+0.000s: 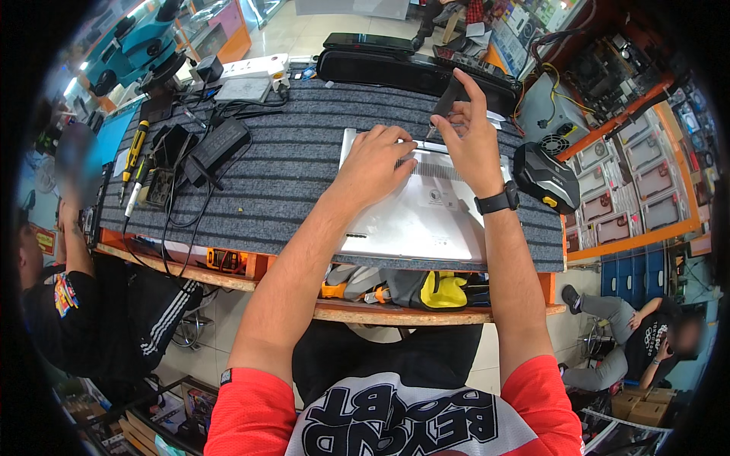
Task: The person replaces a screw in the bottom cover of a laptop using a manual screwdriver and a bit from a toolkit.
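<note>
A silver laptop (411,224) lies bottom side up on the grey striped mat, its vent strip toward the far side. My left hand (371,166) rests on the far left part of the laptop, fingers spread over its edge, with nothing held. Above the laptop's far edge, my right hand (473,144) grips a dark screwdriver (449,97) between thumb and fingers. The screwdriver stands tilted, its thin metal tip pointing down near the far edge beside my left fingertips. Whether the tip touches a screw I cannot tell.
A black-grey case (546,178) sits right of the laptop. Leftward lie a black power adapter (219,150), cables and a yellow screwdriver (135,150). A long black bar (388,74) spans the back. Below, an open drawer (365,313) holds tools. People sit at left (72,319) and right (646,334).
</note>
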`<control>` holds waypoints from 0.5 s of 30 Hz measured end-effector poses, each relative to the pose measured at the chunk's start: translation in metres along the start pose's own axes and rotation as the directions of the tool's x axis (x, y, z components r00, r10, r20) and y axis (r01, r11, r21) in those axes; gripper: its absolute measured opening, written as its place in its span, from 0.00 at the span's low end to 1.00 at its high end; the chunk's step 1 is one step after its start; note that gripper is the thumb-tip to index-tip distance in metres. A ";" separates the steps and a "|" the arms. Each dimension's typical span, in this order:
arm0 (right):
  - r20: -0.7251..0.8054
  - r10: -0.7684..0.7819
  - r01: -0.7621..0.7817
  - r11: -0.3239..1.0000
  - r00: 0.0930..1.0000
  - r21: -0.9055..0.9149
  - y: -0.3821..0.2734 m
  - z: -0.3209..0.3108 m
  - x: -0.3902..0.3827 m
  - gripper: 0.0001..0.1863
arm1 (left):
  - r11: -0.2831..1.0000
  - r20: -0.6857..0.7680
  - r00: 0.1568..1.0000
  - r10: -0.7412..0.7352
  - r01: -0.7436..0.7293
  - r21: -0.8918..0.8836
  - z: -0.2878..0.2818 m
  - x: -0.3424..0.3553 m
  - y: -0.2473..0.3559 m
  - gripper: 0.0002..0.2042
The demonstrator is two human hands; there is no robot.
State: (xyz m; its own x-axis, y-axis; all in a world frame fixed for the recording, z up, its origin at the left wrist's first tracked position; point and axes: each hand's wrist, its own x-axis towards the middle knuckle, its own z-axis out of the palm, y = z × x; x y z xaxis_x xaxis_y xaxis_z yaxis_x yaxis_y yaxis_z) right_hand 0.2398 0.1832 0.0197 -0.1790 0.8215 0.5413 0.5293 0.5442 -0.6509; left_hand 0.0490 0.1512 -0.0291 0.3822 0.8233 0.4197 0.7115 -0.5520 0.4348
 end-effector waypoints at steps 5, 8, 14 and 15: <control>-0.016 -0.001 0.001 1.000 1.000 0.008 -0.001 0.001 -0.001 0.42 | 1.000 -0.004 1.000 0.008 -0.008 0.001 0.002 0.000 -0.001 0.16; -0.014 -0.001 0.001 1.000 1.000 0.012 0.000 -0.001 -0.001 0.42 | 1.000 -0.009 1.000 0.014 -0.014 -0.005 0.003 0.001 -0.001 0.15; -0.033 -0.020 0.021 1.000 0.999 0.021 -0.002 0.003 0.001 0.42 | 0.999 -0.049 0.998 0.044 -0.044 -0.002 0.004 0.001 -0.006 0.15; -0.040 -0.023 0.023 1.000 0.999 0.018 0.000 0.002 -0.002 0.42 | 0.998 -0.047 0.997 0.054 -0.055 -0.006 0.008 0.001 -0.005 0.14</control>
State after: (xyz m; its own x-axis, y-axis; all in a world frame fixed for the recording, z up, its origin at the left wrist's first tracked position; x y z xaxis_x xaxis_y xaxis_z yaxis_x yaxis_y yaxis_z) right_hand 0.2387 0.1818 0.0176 -0.1579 0.8016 0.5766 0.5101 0.5662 -0.6475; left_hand 0.0508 0.1555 -0.0370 0.3921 0.7850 0.4797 0.6860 -0.5969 0.4161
